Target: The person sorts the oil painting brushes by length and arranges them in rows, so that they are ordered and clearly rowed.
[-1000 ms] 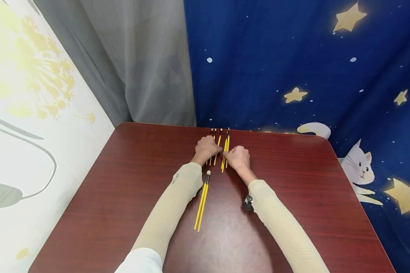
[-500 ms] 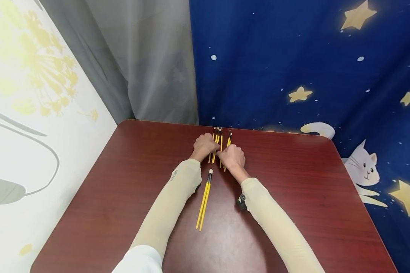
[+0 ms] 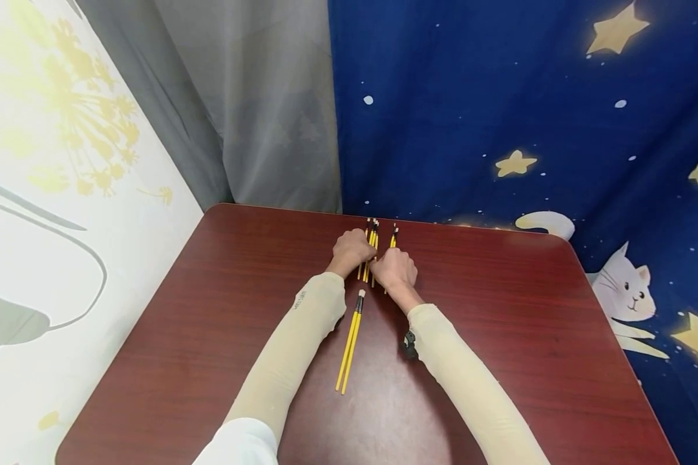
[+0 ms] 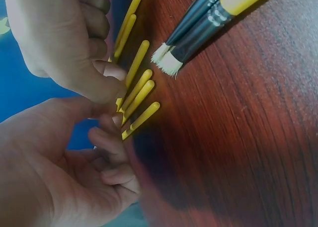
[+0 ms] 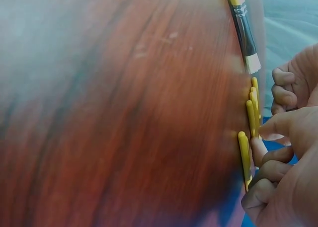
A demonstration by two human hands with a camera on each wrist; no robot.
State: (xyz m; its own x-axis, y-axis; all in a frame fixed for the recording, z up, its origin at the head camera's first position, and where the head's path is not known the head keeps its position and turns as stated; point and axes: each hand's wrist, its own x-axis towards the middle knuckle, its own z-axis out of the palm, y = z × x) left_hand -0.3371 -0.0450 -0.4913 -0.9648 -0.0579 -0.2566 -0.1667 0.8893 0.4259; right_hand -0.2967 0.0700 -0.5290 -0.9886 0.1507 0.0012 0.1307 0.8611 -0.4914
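Note:
Several yellow-handled paintbrushes (image 3: 373, 234) lie side by side at the table's far edge, bristles pointing away. My left hand (image 3: 351, 250) is at the left of this row, its fingers curled in against the handles. From the right, my right hand (image 3: 395, 268) reaches to the row and pinches a handle with thumb and finger. Two more paintbrushes (image 3: 393, 239) lie partly hidden beyond it. In the left wrist view, rounded yellow handle ends (image 4: 140, 95) fan out from under the fingers of both hands. Nearer me, a separate pair of larger paintbrushes (image 3: 349, 349) lies together.
The reddish-brown wooden table (image 3: 227, 310) has a rounded far corner on each side. Behind its far edge hang a grey curtain (image 3: 279, 116) and a blue curtain (image 3: 442, 129) with stars. A pale patterned wall (image 3: 64, 258) stands along the left.
My right hand has shifted left toward the left hand, and a paintbrush from the right-hand group now lies with the left row. The nearer pair has stayed in place.

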